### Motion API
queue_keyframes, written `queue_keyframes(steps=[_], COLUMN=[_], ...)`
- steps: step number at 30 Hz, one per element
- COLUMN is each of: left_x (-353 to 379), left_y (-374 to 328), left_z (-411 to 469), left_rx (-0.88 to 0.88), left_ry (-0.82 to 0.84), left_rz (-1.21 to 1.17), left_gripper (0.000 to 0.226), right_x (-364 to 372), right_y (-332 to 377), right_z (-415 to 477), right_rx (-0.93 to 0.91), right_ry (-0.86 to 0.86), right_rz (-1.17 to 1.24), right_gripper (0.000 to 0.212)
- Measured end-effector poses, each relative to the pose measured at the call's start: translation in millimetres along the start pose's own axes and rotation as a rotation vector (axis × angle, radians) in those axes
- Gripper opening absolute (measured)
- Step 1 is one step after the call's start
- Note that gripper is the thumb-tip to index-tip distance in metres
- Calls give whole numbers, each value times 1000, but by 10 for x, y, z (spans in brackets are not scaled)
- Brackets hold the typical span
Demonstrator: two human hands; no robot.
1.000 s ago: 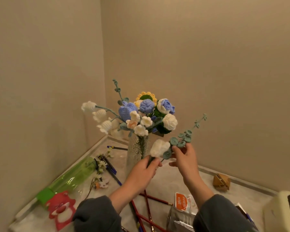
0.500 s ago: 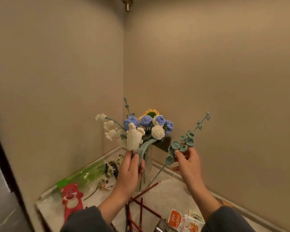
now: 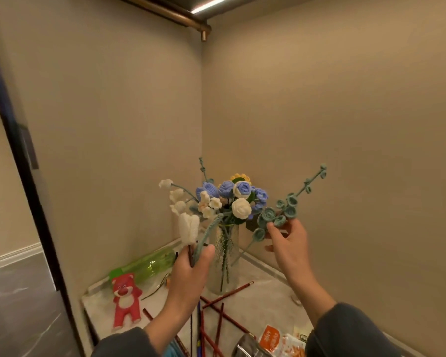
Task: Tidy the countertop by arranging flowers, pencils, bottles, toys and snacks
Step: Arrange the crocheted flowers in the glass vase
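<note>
My left hand grips the dark stem of a white crocheted tulip and holds it upright, left of the vase. My right hand pinches a teal crocheted eucalyptus sprig that slants up to the right, to the right of the vase. Between them stands a clear glass vase filled with a bouquet of blue, white and yellow crocheted flowers. Red pencils lie scattered on the pale countertop in front of the vase.
A green bottle lies along the left wall beside a red bear toy. Orange snack packets lie at the front right. Walls close the corner behind the vase; the counter's left edge drops to the floor.
The view has tilted upward and the vase sits lower in frame. Both hands have risen with their stems and spread apart, the tulip to the left and the sprig to the right.
</note>
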State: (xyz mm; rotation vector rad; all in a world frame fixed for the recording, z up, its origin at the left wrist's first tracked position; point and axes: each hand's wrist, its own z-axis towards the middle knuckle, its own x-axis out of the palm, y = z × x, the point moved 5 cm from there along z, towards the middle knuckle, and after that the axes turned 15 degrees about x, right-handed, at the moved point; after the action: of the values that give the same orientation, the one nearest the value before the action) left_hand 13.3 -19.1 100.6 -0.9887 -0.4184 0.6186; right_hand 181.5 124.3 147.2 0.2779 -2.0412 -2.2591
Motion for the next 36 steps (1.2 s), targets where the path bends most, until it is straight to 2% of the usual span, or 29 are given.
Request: queue_keyframes(steps=[2, 6, 12, 18, 21, 26, 30, 36], left_x=[125, 508, 969, 682, 562, 480, 424, 394], left_y=[-52, -131, -102, -100, -113, -150, -161, -151], left_z=[80, 313, 543, 652, 687, 717, 745, 776], left_rx=[37, 46, 84, 197, 175, 165, 168, 170], left_ry=[12, 141, 394, 148, 87, 110, 123, 181], left_rz=[-26, -84, -40, -29, -54, -22, -19, -15], left_gripper=[36, 50, 35, 36, 35, 37, 43, 38], right_x=[-22, -17, -23, 2, 102, 245, 380, 558], right_y=[68, 184, 301, 444, 453, 495, 451, 274], right_z=[54, 185, 300, 370, 380, 346, 379, 514], right_rx=[-36, -96, -160, -214, -229, -334, -333, -176], right_ry=[-15, -38, -77, -105, -108, -169, -123, -111], right_rz=[-1, -58, -67, -39, -83, -163, -233, -556], right_gripper=[18, 20, 20, 26, 20, 25, 20, 13])
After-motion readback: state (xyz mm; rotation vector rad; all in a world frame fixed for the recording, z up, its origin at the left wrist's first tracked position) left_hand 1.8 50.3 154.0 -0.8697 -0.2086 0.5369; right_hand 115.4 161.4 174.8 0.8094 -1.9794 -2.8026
